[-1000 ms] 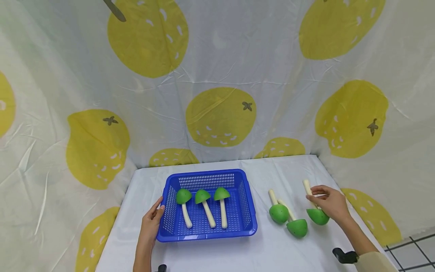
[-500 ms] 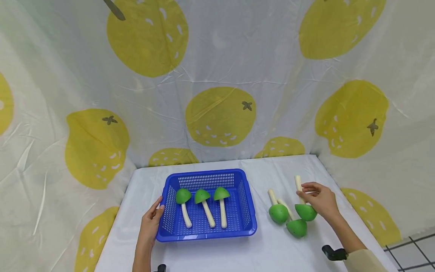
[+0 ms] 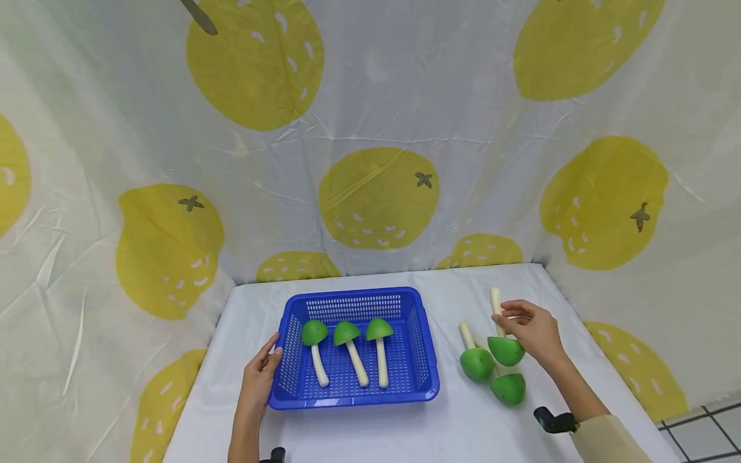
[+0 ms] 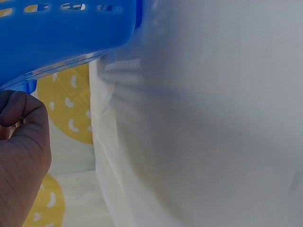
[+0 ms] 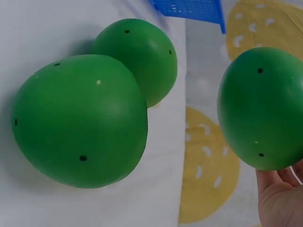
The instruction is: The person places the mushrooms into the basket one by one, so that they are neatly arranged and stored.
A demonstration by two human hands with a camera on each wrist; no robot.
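My right hand [image 3: 535,331] pinches a toy mushroom [image 3: 506,351] by its white stem, green cap downward, raised above the table. In the right wrist view that mushroom's cap [image 5: 262,109] hides most of the fingers. Two more mushrooms lie close together on the cloth just below: one [image 3: 477,364] to the left, the other [image 3: 509,389] nearer the front. At the left, my left hand [image 3: 256,379] grips the side rim of a blue plastic basket [image 3: 353,404]. Three mushrooms lie side by side inside the basket, caps toward the back, including a middle one [image 3: 346,333].
A white cloth [image 3: 399,437] covers the table. Behind and at both sides hangs a pale curtain [image 3: 376,103] with yellow lemon prints. Tiled floor [image 3: 706,427] shows past the table's right edge.
My right hand has carried its mushroom leftward and up, from the right of the two table mushrooms to above them. The left hand and basket have stayed in place.
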